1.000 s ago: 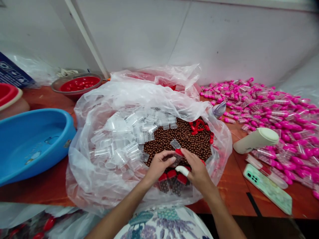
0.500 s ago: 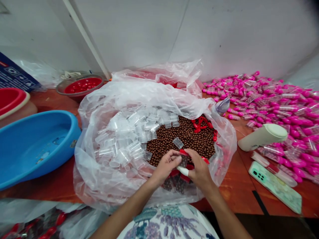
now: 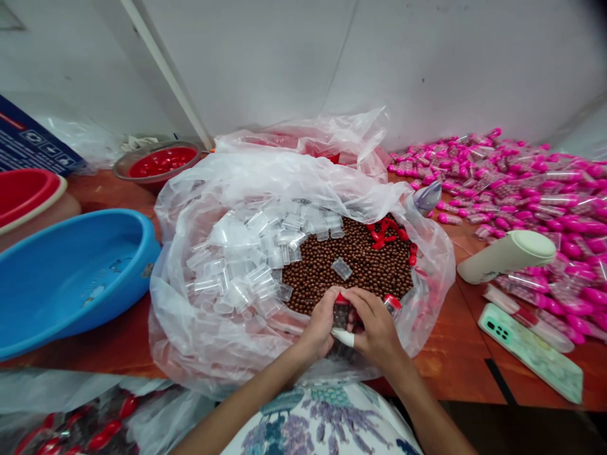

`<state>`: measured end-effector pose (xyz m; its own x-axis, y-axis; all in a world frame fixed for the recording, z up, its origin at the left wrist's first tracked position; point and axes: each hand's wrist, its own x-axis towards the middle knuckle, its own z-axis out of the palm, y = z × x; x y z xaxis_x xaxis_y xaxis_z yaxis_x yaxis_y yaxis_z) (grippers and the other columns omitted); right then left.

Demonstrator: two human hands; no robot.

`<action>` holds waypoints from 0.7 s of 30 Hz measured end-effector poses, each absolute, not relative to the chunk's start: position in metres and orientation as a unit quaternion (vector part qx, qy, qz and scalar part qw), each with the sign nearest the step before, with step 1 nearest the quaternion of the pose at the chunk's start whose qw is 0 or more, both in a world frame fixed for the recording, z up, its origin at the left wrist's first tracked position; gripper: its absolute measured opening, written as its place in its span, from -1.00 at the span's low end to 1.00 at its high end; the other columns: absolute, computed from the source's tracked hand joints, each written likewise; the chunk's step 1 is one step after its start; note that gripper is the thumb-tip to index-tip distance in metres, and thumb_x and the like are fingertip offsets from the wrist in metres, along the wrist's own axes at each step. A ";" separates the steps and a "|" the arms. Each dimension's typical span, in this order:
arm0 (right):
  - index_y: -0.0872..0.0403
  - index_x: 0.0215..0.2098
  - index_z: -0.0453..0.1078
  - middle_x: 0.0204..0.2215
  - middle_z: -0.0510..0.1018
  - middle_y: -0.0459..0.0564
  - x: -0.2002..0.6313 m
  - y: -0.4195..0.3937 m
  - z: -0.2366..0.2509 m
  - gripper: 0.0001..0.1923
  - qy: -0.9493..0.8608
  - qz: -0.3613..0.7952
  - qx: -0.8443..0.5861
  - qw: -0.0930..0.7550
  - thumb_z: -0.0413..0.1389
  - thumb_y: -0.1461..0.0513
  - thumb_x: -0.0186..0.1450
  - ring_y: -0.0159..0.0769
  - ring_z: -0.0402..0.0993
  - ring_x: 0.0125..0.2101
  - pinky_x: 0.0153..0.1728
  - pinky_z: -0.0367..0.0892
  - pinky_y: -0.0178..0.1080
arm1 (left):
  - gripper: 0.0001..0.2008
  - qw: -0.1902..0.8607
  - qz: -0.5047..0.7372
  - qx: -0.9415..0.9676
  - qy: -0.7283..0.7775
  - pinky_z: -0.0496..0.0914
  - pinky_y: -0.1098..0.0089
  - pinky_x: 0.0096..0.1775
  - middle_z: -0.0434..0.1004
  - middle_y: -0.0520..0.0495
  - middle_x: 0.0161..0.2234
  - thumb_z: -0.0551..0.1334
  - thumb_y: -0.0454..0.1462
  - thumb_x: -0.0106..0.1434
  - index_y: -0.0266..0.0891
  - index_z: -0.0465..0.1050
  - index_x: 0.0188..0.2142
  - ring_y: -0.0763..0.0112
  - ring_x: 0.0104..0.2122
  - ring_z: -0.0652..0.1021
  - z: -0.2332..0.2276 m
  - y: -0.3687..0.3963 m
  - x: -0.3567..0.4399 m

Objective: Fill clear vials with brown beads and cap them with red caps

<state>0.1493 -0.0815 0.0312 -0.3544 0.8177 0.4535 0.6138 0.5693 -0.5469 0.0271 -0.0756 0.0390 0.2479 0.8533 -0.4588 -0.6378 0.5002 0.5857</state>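
The tube (image 3: 340, 314), a small clear vial filled with brown beads and fitted with a red cap, sits between both hands at the near edge of the bead pile (image 3: 348, 265), inside the open plastic bag (image 3: 199, 328). The left hand (image 3: 320, 325) grips the tube body with curled fingers. The right hand (image 3: 374, 325), one finger wrapped in white tape, closes on the tube's cap end from the other side; both hands are clenched on the same tube.

Judged from this grip, the cap is being pressed on. For a sound fit, the tube should be kept upright and over the pile, so that any spilled bead falls back into the bag, and the cap should be pushed straight down rather than at an angle.

Empty tubes (image 3: 251, 265) are heaped in the left part of the bag, touching the pile. Loose red caps (image 3: 386, 234) lie at its far right edge. One empty tube lies alone on the beads, just beyond the hands. Outside the bag, a blue basin (image 3: 71, 272) stands to the left, a cream bottle (image 3: 507, 256) and a phone (image 3: 528, 351) lie to the right, and pink-capped tubes (image 3: 521, 196) cover the far right of the table (image 3: 450, 360). Nothing obstructs the hands; the bag's crumpled near rim lies just below the wrists.
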 end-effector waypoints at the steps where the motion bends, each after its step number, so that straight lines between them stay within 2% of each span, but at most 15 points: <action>1: 0.02 0.10 0.15 -0.02 0.36 0.10 0.149 -0.082 0.032 -0.39 -0.812 0.147 -0.439 0.357 0.17 0.27 0.09 -0.13 0.30 -0.03 -0.04 0.27 -0.05 | -0.76 0.778 0.484 0.141 0.374 0.21 0.53 -0.61 0.33 0.12 -0.64 0.09 -0.09 0.17 -0.24 0.31 -0.35 0.56 -0.68 0.34 0.041 -0.076 0.027; 5: 0.05 0.13 0.07 0.03 0.30 0.14 0.150 -0.083 0.032 -0.30 -0.764 0.200 -0.478 0.384 0.21 0.20 0.06 -0.09 0.26 0.02 -0.01 0.26 -0.03 | -0.74 0.791 0.489 0.154 0.332 0.25 0.51 -0.56 0.36 0.10 -0.60 0.03 -0.10 0.19 -0.22 0.27 -0.24 0.56 -0.68 0.35 0.051 -0.072 0.021; 7: 0.08 0.09 0.10 -0.04 0.37 0.14 0.151 -0.083 0.029 -0.27 -0.711 0.242 -0.533 0.389 0.26 0.13 0.01 -0.09 0.35 -0.06 -0.11 0.34 -0.07 | -0.72 0.793 0.487 0.165 0.326 0.29 0.49 -0.53 0.40 0.07 -0.55 0.01 -0.11 0.19 -0.20 0.24 -0.18 0.54 -0.65 0.38 0.057 -0.069 0.018; 10: 0.05 -0.10 0.26 -0.26 0.49 0.02 0.152 -0.085 0.023 -0.49 -0.676 0.308 -0.559 0.368 0.25 0.08 0.03 -0.18 0.46 -0.28 -0.30 0.40 -0.17 | -0.71 0.790 0.482 0.185 0.331 0.31 0.46 -0.50 0.41 0.05 -0.54 0.00 -0.11 0.18 -0.19 0.18 -0.14 0.50 -0.63 0.41 0.062 -0.065 0.014; 12: 0.03 -0.16 0.32 -0.28 0.50 0.01 0.151 -0.086 0.021 -0.62 -0.690 0.316 -0.535 0.371 0.21 0.08 0.09 -0.19 0.45 -0.28 -0.27 0.39 -0.18 | -0.70 0.783 0.482 0.202 0.336 0.32 0.44 -0.49 0.41 0.05 -0.55 0.00 -0.10 0.19 -0.19 0.15 -0.13 0.47 -0.62 0.42 0.064 -0.065 0.012; 13: 0.02 -0.13 0.33 -0.23 0.49 0.02 0.150 -0.087 0.021 -0.62 -0.699 0.308 -0.523 0.378 0.20 0.08 0.12 -0.18 0.44 -0.22 -0.21 0.37 -0.16 | -0.69 0.778 0.484 0.210 0.340 0.32 0.43 -0.50 0.41 0.05 -0.56 -0.01 -0.10 0.19 -0.19 0.14 -0.13 0.45 -0.62 0.43 0.063 -0.065 0.012; 15: 0.02 0.04 0.23 -0.08 0.42 0.08 0.149 -0.087 0.023 -0.47 -0.715 0.278 -0.511 0.388 0.18 0.08 0.13 -0.13 0.36 -0.08 -0.08 0.31 -0.10 | -0.69 0.772 0.483 0.224 0.347 0.31 0.44 -0.52 0.40 0.05 -0.57 -0.02 -0.09 0.20 -0.19 0.13 -0.11 0.44 -0.62 0.43 0.061 -0.066 0.012; 18: 0.07 0.23 -0.08 0.11 0.23 0.18 0.148 -0.085 0.030 -0.13 -0.748 0.252 -0.489 0.371 0.22 0.04 0.08 -0.05 0.20 0.08 0.03 0.21 -0.03 | -0.64 0.776 0.458 0.238 0.363 0.26 0.48 -0.58 0.39 0.08 -0.59 -0.01 -0.05 0.21 -0.20 0.16 -0.09 0.47 -0.65 0.39 0.055 -0.069 0.012; 21: 0.07 0.23 -0.08 0.12 0.21 0.17 0.147 -0.082 0.039 -0.08 -0.789 0.244 -0.450 0.339 0.24 0.03 0.03 -0.02 0.16 0.10 0.06 0.17 0.00 | -0.52 0.785 0.422 0.218 0.397 0.22 0.50 -0.61 0.36 0.06 -0.62 -0.03 0.08 0.18 -0.27 0.28 -0.17 0.52 -0.69 0.35 0.049 -0.072 0.013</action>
